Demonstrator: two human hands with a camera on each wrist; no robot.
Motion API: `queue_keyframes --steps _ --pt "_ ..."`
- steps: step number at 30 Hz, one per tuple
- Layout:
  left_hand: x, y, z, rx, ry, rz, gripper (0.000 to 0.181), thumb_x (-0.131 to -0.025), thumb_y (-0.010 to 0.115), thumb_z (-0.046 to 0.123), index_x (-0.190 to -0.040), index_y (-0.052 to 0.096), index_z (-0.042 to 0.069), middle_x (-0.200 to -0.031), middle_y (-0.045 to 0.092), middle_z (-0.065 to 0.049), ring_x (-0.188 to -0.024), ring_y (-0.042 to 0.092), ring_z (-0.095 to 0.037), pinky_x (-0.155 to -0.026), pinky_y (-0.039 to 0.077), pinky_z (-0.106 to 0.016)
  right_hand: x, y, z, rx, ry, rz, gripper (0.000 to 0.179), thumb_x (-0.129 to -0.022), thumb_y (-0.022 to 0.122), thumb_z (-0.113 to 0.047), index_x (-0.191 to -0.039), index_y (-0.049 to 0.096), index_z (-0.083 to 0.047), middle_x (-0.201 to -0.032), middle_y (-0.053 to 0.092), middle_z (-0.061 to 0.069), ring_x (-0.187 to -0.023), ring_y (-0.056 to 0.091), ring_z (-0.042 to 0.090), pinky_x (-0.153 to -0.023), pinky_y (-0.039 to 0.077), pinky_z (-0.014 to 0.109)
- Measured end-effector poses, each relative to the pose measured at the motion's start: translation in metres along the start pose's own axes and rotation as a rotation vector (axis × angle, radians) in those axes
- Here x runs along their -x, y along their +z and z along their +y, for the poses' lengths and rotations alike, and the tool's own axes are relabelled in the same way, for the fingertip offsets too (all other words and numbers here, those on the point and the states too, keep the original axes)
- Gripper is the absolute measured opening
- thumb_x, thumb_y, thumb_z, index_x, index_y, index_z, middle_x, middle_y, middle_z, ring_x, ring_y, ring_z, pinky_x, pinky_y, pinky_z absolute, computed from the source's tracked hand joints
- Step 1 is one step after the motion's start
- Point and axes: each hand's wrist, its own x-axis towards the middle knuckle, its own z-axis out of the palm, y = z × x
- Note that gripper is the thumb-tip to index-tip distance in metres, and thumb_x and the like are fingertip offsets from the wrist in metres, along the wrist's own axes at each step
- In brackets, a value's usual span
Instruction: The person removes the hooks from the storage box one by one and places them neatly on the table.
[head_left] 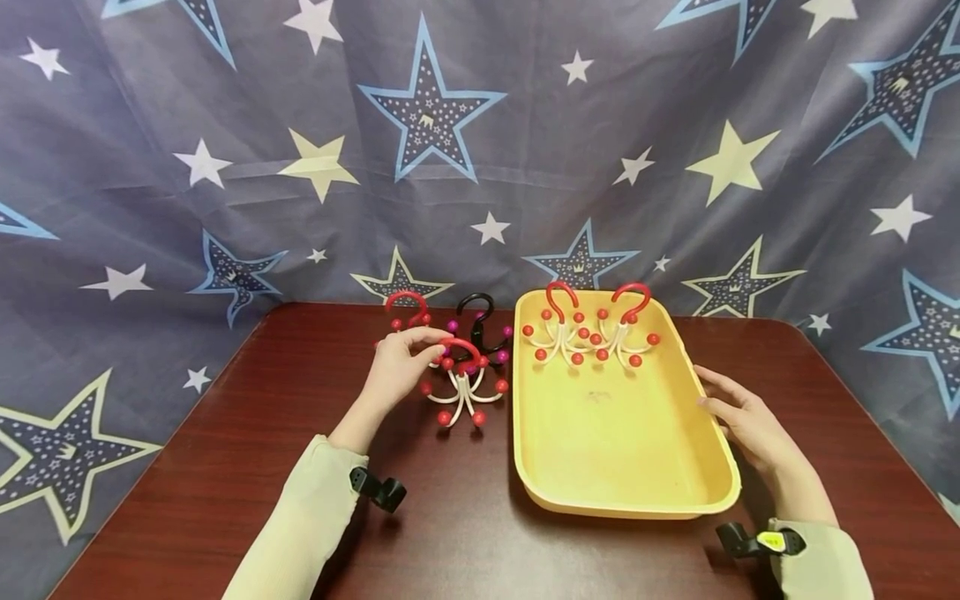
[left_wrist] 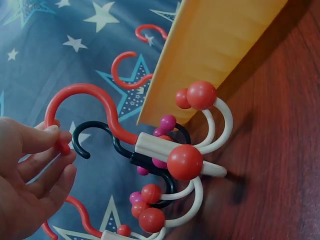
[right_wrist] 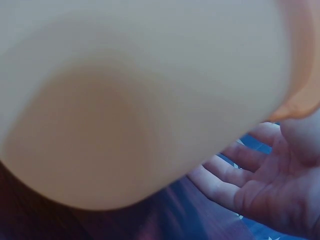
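My left hand (head_left: 401,362) pinches the red hook of a white multi-armed hook hanger (head_left: 462,385) with red ball tips, left of the yellow tray (head_left: 626,450). In the left wrist view, thumb and fingers meet at the end of that red hook (left_wrist: 82,90). Behind it stand a black hanger (left_wrist: 97,127) with magenta balls and another red-hooked one (head_left: 406,297), partly hidden by my hand. Against the tray's right outer wall, my right hand (head_left: 757,429) rests with extended fingers. Two red-and-white hangers, one left (head_left: 561,335) and one right (head_left: 621,337), stand inside the tray's far end.
A dark reddish-brown table (head_left: 442,533) lies under everything. Directly behind its far edge hangs a grey-blue cloth (head_left: 525,192) printed with stars. The tray's pale wall (right_wrist: 150,100) fills most of the right wrist view, blurred.
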Motion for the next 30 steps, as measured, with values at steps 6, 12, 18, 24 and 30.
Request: queue_keyframes --steps 6,12,18,24,30 --pt "0.001 0.000 0.000 0.050 0.012 -0.079 0.022 -0.088 0.067 0.011 -0.109 0.071 0.007 -0.102 0.074 -0.013 -0.085 0.064 -0.019 -0.076 0.047 -0.024 0.001 0.000 -0.001 -0.014 -0.007 -0.004 0.058 -0.099 0.052 -0.017 -0.151 0.028 -0.008 -0.100 0.058 -0.022 -0.085 0.064 -0.002 -0.068 0.056 0.024" --pt "-0.010 0.006 0.015 0.018 0.045 -0.109 0.022 -0.091 0.064 0.018 -0.111 0.071 0.011 -0.108 0.073 -0.009 -0.100 0.066 -0.022 -0.089 0.050 -0.035 0.001 0.000 0.000 -0.007 -0.008 0.003 0.059 -0.099 0.052 -0.017 -0.151 0.027 -0.006 -0.100 0.057 -0.022 -0.084 0.063 -0.002 -0.068 0.055 0.023" --pt "-0.031 0.025 0.044 -0.051 0.095 -0.149 0.022 -0.091 0.063 0.020 -0.110 0.071 0.012 -0.114 0.071 -0.006 -0.107 0.066 -0.022 -0.094 0.049 -0.040 0.001 -0.001 0.001 -0.022 -0.013 0.002 0.058 -0.099 0.052 -0.016 -0.150 0.027 -0.007 -0.101 0.058 -0.021 -0.084 0.063 -0.002 -0.068 0.055 0.023" --pt "-0.053 0.050 0.071 -0.119 0.121 -0.232 0.024 -0.093 0.061 0.020 -0.113 0.069 0.011 -0.111 0.072 -0.006 -0.098 0.067 -0.020 -0.090 0.051 -0.036 0.000 0.000 0.001 -0.028 -0.016 0.001 0.058 -0.099 0.052 -0.016 -0.150 0.028 -0.008 -0.101 0.058 -0.021 -0.085 0.064 -0.002 -0.068 0.056 0.023" --pt "-0.073 0.071 0.090 -0.157 0.104 -0.279 0.031 -0.093 0.060 0.020 -0.121 0.065 0.008 -0.120 0.067 -0.009 -0.110 0.062 -0.023 -0.096 0.050 -0.037 0.001 0.000 0.000 -0.018 -0.012 0.006 0.058 -0.098 0.052 -0.016 -0.150 0.028 -0.008 -0.100 0.057 -0.021 -0.083 0.063 -0.001 -0.067 0.056 0.024"
